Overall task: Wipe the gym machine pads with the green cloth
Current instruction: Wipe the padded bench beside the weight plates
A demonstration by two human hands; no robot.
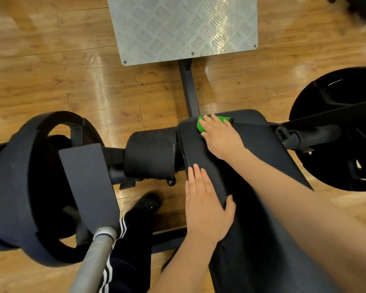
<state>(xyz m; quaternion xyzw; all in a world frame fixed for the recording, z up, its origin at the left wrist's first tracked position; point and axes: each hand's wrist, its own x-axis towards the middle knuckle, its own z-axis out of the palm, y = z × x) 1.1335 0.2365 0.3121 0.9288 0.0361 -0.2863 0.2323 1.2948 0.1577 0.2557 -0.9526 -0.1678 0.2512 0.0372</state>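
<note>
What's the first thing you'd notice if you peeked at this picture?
The bright green cloth stands out, pressed under the right hand at the far end of the long black pad. The left hand lies flat along that pad's near left edge. A shiny metal footplate sits on the wooden floor at the top.

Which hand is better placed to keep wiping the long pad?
The right hand: it already presses the green cloth onto the long pad. The left hand only braces the pad's near edge.
</note>
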